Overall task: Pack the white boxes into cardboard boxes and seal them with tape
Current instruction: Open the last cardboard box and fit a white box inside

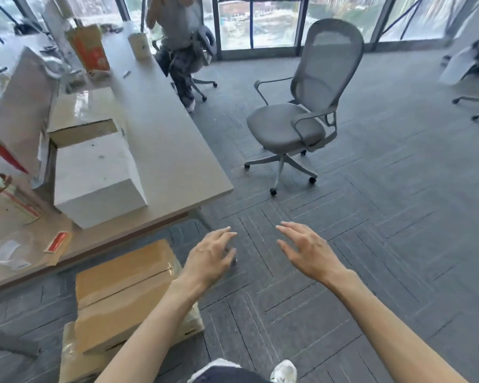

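Two closed cardboard boxes lie stacked on the floor beside the bench, a taped one sits up there behind a white box seemingly not yet packed, the left hand and right hand hover spread and empty, and no writing is legible.
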Motion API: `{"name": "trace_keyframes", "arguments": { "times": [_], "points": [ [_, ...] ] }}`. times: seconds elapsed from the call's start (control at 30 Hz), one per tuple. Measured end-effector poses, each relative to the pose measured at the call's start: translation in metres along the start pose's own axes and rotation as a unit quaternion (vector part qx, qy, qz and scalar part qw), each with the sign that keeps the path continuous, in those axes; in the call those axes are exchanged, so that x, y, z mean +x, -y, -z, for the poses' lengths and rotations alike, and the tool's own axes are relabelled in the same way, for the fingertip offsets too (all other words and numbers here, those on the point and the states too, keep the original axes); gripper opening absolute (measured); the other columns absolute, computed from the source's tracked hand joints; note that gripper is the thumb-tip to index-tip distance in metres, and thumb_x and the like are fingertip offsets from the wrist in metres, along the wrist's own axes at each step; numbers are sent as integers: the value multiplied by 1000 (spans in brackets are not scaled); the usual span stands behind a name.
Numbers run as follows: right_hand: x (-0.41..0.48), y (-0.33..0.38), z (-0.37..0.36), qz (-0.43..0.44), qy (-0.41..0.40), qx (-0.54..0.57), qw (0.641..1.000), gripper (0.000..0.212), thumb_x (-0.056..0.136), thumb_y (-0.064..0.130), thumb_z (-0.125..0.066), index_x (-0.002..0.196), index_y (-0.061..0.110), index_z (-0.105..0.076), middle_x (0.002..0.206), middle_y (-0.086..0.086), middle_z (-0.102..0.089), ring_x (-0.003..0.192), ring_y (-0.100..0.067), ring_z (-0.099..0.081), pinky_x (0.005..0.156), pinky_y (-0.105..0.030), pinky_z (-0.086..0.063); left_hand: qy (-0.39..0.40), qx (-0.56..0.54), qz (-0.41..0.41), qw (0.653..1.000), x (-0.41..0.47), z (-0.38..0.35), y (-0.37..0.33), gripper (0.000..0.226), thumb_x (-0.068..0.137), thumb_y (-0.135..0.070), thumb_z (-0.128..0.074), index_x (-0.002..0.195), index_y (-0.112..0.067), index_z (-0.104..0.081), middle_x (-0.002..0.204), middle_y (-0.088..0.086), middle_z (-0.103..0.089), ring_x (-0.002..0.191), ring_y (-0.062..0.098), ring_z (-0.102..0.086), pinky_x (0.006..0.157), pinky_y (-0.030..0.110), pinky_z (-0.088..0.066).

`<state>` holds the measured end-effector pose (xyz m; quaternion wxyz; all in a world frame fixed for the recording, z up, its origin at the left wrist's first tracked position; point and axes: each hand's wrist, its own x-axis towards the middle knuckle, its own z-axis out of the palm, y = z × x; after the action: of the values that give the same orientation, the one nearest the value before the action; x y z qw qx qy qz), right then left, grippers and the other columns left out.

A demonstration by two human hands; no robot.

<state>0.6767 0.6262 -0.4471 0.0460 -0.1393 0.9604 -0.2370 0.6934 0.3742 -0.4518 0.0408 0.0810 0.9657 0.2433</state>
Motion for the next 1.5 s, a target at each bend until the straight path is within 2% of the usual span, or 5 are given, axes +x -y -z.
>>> {"name": "trace_keyframes", "arguments": {
  "times": [0.4,0.63,0.87,1.13,1.5],
  "points": [
    [174,-88,70,22,6,-3,1000,44,97,37,-55,139,23,-53,144,5,-52,135,-13,-43,109,-33,-37,-11,3,-15,1000,242,-11,-40,46,96,-32,-53,140,-22,-47,147,-3,-46,136,15,-39,113,32,-31],
    [378,-124,83,55,46,-36,997,45,97,32,-56,140,20,-52,145,1,-51,136,-16,-43,112,-37,-37,24,-23,90,995,402,-7,16,52,99,-35,-46,148,-23,-34,152,-3,-37,140,16,-31,113,37,-31],
    [549,-120,84,172,95,-60,979,55,97,34,-56,149,22,-41,157,0,-35,148,-16,-23,121,-32,-20,-81,-43,214,972,486,28,67,40,99,-29,-47,138,-26,-49,142,-9,-49,127,15,-48,96,30,-43],
    [735,-46,38,318,177,22,931,51,99,30,-56,147,22,-43,157,0,-34,148,-16,-23,117,-30,-21,-160,-16,415,895,542,84,134,42,99,-32,-43,141,-29,-44,147,-13,-44,123,19,-53,92,30,-44],
    [911,91,1,476,304,51,824,53,98,41,-54,147,28,-43,155,6,-37,143,-16,-33,115,-36,-30,-330,-84,603,721,600,145,182,43,98,-26,-51,140,-19,-48,143,1,-49,130,19,-47,100,22,-34]
  ]
}}
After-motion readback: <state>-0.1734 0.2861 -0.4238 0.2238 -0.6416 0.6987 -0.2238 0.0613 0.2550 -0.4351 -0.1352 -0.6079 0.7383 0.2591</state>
